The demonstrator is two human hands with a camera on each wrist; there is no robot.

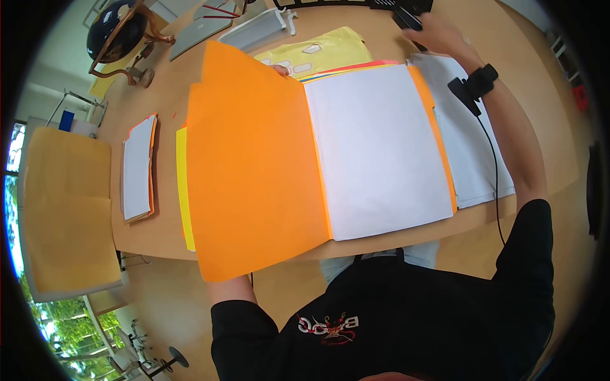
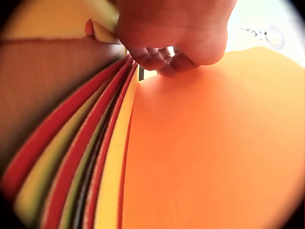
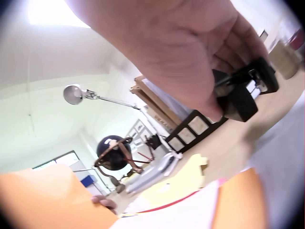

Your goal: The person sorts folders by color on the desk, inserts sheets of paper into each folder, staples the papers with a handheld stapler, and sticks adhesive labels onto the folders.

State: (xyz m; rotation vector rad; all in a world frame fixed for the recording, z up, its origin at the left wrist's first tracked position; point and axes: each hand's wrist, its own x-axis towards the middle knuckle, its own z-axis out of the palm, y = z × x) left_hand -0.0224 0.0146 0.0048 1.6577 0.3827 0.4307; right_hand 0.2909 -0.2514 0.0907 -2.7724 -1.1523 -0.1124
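Head view: orange folder [image 1: 257, 171] open on the wooden desk [image 1: 171, 89], directly before the person. White sheet [image 1: 381, 146] on its right half, face bare of readable print. Left hand [image 1: 279, 68] at the cover's top edge, mostly hidden; left wrist view shows fingers curled in on that edge, gripping it. Red and yellow folder edges layered just beside. Right hand [image 1: 445, 35] above the desk's far side, fingers and thumb closed round a black desk tool [image 3: 243, 93] with a metal part; stapler or punch, cannot tell which.

Further out: white papers [image 1: 473, 159] right of the folder; yellow folder [image 1: 337, 54] behind, its pale oblong patches unreadable. Smaller paper stack [image 1: 138, 168] well apart, left. Dark globe [image 1: 117, 32] far left. Black shirt [image 1: 413, 317]: chest lettering upside down, only "B" clear.
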